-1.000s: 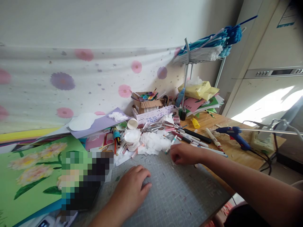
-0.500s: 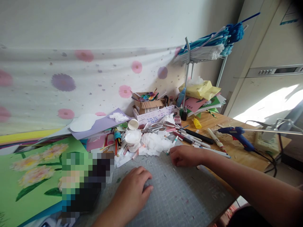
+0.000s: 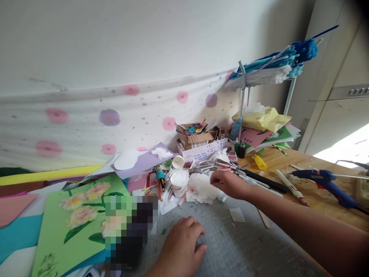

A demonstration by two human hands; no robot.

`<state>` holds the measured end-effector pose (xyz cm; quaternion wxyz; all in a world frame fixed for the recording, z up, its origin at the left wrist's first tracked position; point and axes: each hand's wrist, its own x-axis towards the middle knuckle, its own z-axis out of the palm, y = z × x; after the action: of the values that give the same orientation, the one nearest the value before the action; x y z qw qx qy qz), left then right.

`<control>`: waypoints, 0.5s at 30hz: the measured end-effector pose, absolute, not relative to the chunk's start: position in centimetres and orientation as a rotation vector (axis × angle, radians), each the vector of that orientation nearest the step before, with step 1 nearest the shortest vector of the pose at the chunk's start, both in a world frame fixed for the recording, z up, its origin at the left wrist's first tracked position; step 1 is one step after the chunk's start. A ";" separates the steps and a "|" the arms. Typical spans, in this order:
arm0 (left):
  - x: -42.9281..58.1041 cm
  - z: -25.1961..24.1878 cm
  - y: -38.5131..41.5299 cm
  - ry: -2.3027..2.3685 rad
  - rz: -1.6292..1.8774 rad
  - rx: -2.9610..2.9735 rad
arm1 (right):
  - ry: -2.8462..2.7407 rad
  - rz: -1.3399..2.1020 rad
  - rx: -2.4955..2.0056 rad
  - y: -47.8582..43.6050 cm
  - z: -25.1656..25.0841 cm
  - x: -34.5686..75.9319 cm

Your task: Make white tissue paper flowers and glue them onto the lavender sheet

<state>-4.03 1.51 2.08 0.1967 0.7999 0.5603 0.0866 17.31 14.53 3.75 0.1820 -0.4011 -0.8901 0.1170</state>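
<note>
My left hand (image 3: 184, 244) rests on the grey cutting mat (image 3: 213, 238). Its fingers are loosely bent and the thumb stands apart, with nothing held. Farther off, my right hand (image 3: 229, 184) is at the right edge of a heap of thin white paper pieces (image 3: 200, 186). Its fingers are curled downward; their tips are hidden, so what they hold cannot be made out. A single white paper square (image 3: 237, 214) lies flat on the mat below that wrist. Left of the heap stands a paper cup (image 3: 179, 184) with white material at its top.
A blue glue gun (image 3: 325, 181), a wooden stick (image 3: 263, 219) and several markers lie at the right. Scissors (image 3: 204, 166) sit behind the heap. At the left is a green sheet with flowers (image 3: 57, 238). A box with handwriting (image 3: 201, 152) stands at the back.
My right hand has moved from the mat to the paper heap, uncovering a paper square and a wooden stick. My left hand stays on the mat. The view has swung left and up.
</note>
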 end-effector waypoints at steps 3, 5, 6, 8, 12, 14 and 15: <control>-4.0 2.1 1.7 1.568 0.235 2.244 | -2.478 0.194 -1.119 16.2 4.8 15.1; -3.9 2.2 1.7 1.570 0.214 2.246 | -2.484 0.103 -1.087 17.2 6.2 12.9; -3.9 2.2 1.7 1.574 0.203 2.246 | -2.499 0.053 -1.062 17.7 7.1 11.5; -3.9 2.3 1.7 1.585 0.187 2.239 | -2.554 -0.046 -0.995 18.7 8.9 8.1; -3.9 2.3 1.7 1.566 0.191 2.245 | -2.748 -0.206 -0.843 20.3 11.1 0.6; -4.0 2.3 1.7 1.559 0.192 2.247 | -2.816 -0.258 -0.827 20.8 11.4 -2.3; -4.0 2.3 1.7 1.562 0.190 2.242 | -2.826 -0.280 -0.841 20.9 11.5 -3.4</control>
<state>-3.99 1.66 2.30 0.2000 0.8020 0.5588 0.0678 -3.39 20.92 11.53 0.0898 -0.2829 -0.9503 -0.0942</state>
